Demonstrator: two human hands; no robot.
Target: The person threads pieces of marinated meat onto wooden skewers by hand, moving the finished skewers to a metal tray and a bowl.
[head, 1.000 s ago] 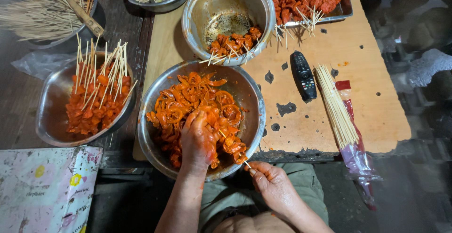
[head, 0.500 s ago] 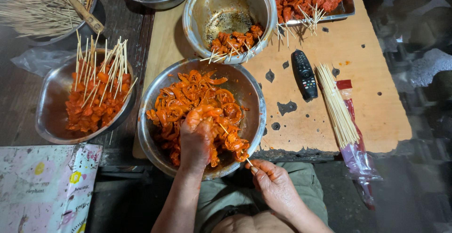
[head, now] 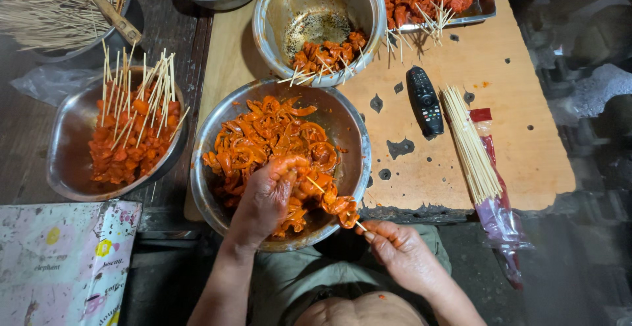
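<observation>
A thin wooden skewer [head: 332, 201] is lying slantwise over the near rim of the big steel bowl [head: 352, 125], carrying orange marinated meat along its length. The right hand [head: 401, 250] is pinching its bare lower end, fingers closed tight on the stick, just outside the bowl's edge above the person's lap. The left hand [head: 266, 197] is reaching into the bowl, fingers curled and closed around a piece of meat [head: 293, 164] at the skewer's upper end; the two hands are sitting apart, joined only by the stick.

The bowl is resting on the front of the wooden desk [head: 520, 148] and is holding a heap of the same orange meat. Behind it a second bowl [head: 309, 3] is holding a few loaded skewers. To the left, another bowl [head: 69, 161] is packed with finished skewers standing up. A tray [head: 484, 10] of red meat is sitting at the far edge. To the right, a black remote [head: 424, 101] is lying beside a bundle of bare sticks [head: 471, 145] on a plastic wrapper.
</observation>
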